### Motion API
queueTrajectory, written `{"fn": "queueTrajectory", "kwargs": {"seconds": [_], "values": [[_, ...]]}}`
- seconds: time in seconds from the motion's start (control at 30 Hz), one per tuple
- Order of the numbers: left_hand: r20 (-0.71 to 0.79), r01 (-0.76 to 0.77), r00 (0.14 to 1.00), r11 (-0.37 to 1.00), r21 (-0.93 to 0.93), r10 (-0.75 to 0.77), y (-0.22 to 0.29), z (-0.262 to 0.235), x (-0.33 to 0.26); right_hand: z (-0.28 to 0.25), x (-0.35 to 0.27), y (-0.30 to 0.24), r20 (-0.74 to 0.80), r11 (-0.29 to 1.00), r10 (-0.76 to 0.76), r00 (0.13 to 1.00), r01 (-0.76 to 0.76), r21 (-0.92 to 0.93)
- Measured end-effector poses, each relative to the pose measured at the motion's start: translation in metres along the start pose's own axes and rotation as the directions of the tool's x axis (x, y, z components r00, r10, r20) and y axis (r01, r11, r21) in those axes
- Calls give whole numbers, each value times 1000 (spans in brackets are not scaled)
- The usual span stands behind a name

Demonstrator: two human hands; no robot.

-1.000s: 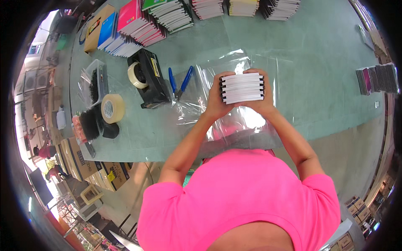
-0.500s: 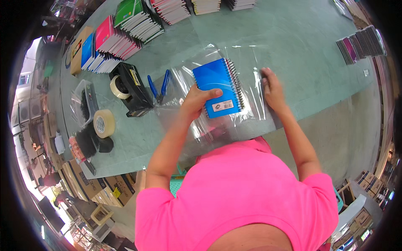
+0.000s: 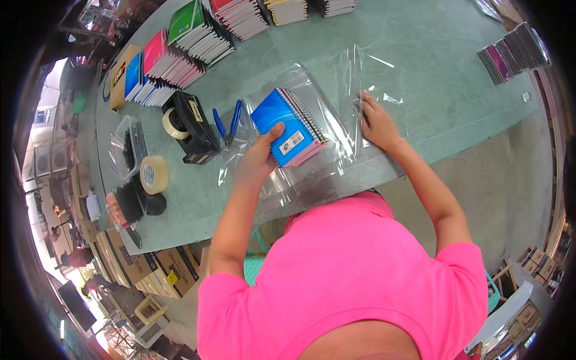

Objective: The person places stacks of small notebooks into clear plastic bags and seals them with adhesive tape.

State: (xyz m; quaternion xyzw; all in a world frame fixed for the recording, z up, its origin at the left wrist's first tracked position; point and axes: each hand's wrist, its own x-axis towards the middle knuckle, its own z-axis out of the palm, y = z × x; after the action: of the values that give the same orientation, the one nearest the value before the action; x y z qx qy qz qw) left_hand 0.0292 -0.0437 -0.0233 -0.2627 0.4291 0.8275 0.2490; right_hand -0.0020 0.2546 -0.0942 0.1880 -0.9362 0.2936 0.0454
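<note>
On grey-green table (image 3: 420,72) — notebook stacks (image 3: 198,36), tape dispenser (image 3: 191,127), cartons (image 3: 150,264) below.

My blue spiral notebook stack (image 3: 288,127) lies tilted at frame center, partly inside the clear plastic bag (image 3: 336,114) on my counter.

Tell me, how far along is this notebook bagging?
Partway. The stack of spiral notebooks is gathered, blue cover on top, and the left hand holds it over the clear plastic bags while the right hand presses the plastic flat. Whether the stack is inside a bag is unclear. The tape dispenser stands untouched, so nothing looks sealed.
</note>
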Motion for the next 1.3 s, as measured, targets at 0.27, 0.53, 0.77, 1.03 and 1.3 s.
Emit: {"fn": "queueTrajectory", "kwargs": {"seconds": [0.27, 0.53, 0.77, 1.03, 1.3], "values": [[113, -126, 983, 978, -164, 145, 11, 1, -15, -40, -17, 38, 129, 918, 66, 989, -10, -396], [17, -129, 990, 946, -296, 141, -8, -44, 14, -38, 23, 58, 66, 971, 49, 997, -32, -235], [236, -52, 955, 886, -460, 178, -9, -33, 1, -158, 140, -77, -528, 955, 25, 849, 135, 263], [86, -355, 890, 799, -485, 447, 15, -61, -35, 18, 49, -40, 315, 762, -605, 731, 647, -36], [103, -298, 917, 834, -463, 385, 17, -79, -40, 19, 63, -96, 536, 974, -163, 829, 222, -48]]}}
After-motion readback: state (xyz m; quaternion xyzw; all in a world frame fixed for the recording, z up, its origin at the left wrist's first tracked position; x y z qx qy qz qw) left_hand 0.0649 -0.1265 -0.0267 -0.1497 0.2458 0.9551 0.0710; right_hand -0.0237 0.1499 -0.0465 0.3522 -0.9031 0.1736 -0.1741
